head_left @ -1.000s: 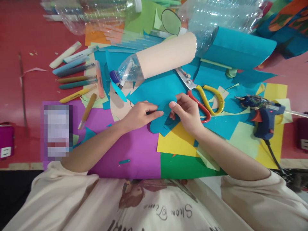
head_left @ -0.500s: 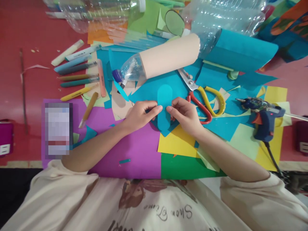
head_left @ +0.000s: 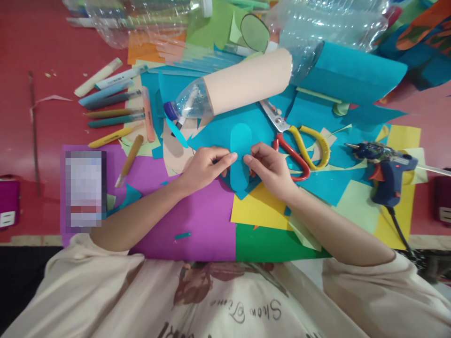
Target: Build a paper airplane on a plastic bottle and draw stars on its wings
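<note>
hands (head_left: pixel 213 168) pinch blue strip (head_left: pixel 240 141) | scissors (head_left: pixel 279 124) near, right | glue gun (head_left: pixel 390 176) farther right | markers (head_left: pixel 116 112) left

A flat, glossy red surface (head_left: pixel 45 47) spreads from seven o'clock up to eleven, and shows again at three, where even light gives it a paler, pinkish sheen. A pale, stone-like edging strip (head_left: pixel 31 240) borders it at eight o'clock. Beyond that lies a plain black area (head_left: pixel 24 281). Purple blocks with white labels sit at nine o'clock (head_left: pixel 9 197) and three. The dark, mottled patch (head_left: pixel 433 267) at four o'clock is too blurred to identify, possibly flooring.
</note>
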